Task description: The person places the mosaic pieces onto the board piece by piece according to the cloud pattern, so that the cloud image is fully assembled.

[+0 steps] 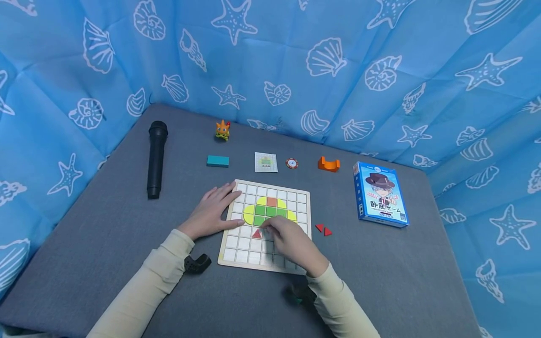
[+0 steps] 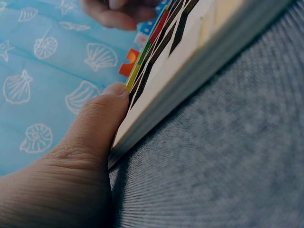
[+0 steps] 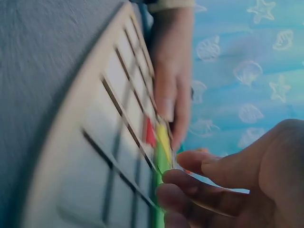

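A wooden grid board (image 1: 241,244) lies in the middle of the grey table. Several yellow, green and orange pieces (image 1: 270,210) fill its centre. My left hand (image 1: 211,211) rests flat on the board's left edge, its thumb (image 2: 90,137) against the rim (image 2: 190,80). My right hand (image 1: 289,241) hovers over the board's lower middle with its fingers loosely curled. Its fingertips (image 3: 178,175) touch down beside a red triangle (image 1: 256,234) lying on the grid, and I see nothing pinched between them. Two more red triangles (image 1: 323,229) lie on the table just right of the board.
Along the back stand a black microphone (image 1: 156,158), an orange toy figure (image 1: 222,130), a teal block (image 1: 217,161), a pattern card (image 1: 266,162), a round chip (image 1: 291,163) and an orange holder (image 1: 328,164). A blue card box (image 1: 380,193) lies at right. Blue curtains enclose the table.
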The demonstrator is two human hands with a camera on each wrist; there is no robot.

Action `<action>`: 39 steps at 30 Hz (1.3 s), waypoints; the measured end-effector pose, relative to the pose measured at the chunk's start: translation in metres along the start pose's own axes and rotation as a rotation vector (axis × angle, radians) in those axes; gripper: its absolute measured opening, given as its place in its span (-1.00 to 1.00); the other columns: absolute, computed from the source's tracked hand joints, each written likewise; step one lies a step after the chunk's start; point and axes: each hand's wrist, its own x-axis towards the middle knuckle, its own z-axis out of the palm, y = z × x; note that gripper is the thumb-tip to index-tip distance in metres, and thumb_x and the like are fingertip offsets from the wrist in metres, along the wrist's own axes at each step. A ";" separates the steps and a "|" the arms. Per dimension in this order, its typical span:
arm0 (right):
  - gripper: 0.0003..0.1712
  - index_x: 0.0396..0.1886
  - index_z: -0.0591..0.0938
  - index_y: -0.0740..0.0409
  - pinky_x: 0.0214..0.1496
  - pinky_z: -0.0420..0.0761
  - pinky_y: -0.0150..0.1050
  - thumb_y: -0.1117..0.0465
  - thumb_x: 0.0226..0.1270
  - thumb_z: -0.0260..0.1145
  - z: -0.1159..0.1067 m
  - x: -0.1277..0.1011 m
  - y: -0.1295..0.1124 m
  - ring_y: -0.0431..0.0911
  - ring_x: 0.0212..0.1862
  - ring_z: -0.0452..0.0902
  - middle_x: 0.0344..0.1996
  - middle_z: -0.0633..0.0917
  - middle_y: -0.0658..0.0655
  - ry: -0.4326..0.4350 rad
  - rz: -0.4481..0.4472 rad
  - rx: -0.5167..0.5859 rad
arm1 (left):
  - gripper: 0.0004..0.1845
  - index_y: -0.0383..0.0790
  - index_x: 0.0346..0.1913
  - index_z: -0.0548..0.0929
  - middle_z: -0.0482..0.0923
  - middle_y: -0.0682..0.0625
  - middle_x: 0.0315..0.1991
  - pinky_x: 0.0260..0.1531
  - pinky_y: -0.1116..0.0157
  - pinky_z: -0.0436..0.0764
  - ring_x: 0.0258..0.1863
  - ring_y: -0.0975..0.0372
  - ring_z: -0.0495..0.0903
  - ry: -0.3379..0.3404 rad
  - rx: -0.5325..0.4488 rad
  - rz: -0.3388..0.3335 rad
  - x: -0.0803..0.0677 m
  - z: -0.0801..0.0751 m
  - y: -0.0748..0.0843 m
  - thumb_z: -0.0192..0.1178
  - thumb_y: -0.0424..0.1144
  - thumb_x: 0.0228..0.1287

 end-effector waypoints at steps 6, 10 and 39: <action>-0.82 -0.09 0.66 0.14 -0.25 0.56 -0.23 0.28 0.42 0.18 -0.026 -0.013 0.021 -0.19 -0.32 0.46 -0.23 0.66 0.01 0.067 0.089 -0.007 | -0.07 -0.03 0.49 0.17 -0.10 -0.02 0.54 0.46 0.04 -0.11 0.51 0.09 -0.06 -0.004 -0.002 -0.008 0.000 0.000 0.000 0.11 0.38 0.16; -0.79 -0.05 0.65 0.17 -0.22 0.57 -0.19 0.25 0.45 0.15 -0.045 -0.024 0.040 -0.15 -0.28 0.48 -0.21 0.66 0.06 0.111 0.151 -0.011 | -0.07 -0.03 0.49 0.17 -0.10 -0.01 0.54 0.46 0.04 -0.10 0.51 0.09 -0.06 -0.004 -0.003 -0.017 -0.001 0.000 0.000 0.12 0.38 0.15; -0.81 -0.18 0.64 0.24 -0.27 0.57 -0.13 0.31 0.20 0.37 -0.052 -0.049 0.104 -0.05 -0.29 0.49 -0.29 0.60 0.15 0.048 0.419 -0.134 | -0.06 -0.01 0.49 0.16 -0.10 0.00 0.54 0.46 0.02 -0.09 0.51 0.09 -0.06 -0.009 0.001 -0.008 0.001 0.001 0.000 0.08 0.42 0.15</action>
